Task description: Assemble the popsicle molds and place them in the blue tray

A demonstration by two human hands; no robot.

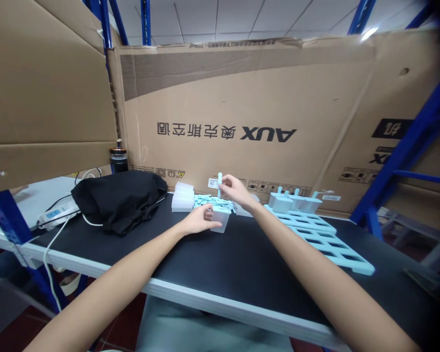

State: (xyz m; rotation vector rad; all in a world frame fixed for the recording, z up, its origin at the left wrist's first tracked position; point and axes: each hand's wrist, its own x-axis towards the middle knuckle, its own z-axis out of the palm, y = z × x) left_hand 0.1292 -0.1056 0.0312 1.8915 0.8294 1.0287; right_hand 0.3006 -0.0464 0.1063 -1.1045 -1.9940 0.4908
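Observation:
My left hand point(198, 219) is closed around a translucent popsicle mould point(220, 226) with a light blue top, just above the black table surface. My right hand point(235, 189) pinches a light blue popsicle stick point(220, 179) upright over the mould; whether its lower end touches the top cannot be made out. Behind the mould lies a pile of light blue sticks point(205, 199). Clear mould cups point(183, 198) are stacked to the left of the pile, and more clear plastic pieces show partly behind my right wrist.
To the right lies a light blue slotted rack point(346, 251), with several assembled moulds point(292, 201) at its far end. A black cloth point(119, 200), a power strip point(58, 216) and a dark jar point(119, 160) are on the left. A large cardboard sheet point(223, 98) stands behind.

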